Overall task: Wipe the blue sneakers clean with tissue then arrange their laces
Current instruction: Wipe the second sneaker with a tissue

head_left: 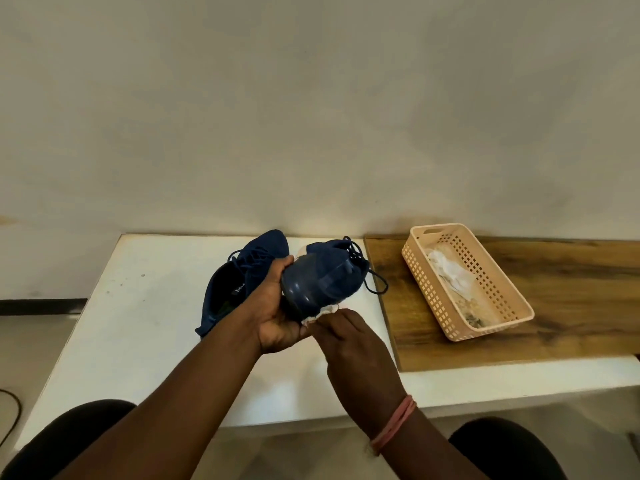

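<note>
right hand (346, 336), tissue (320, 314) against sneaker (322, 280)

White table (145, 327) against a pale wall, one blue sneaker (239, 282) lying on it near centre, wooden board (571, 299) laid over its 3 o'clock end, peach slotted basket (433, 292) standing on that board with crumpled tissue (450, 271) inside

White table (138, 306) (wooden board (554, 299) beside) against plain wall (311, 98).

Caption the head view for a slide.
Left hand holds a blue sneaker while the right hand presses tissue to its heel.
</note>
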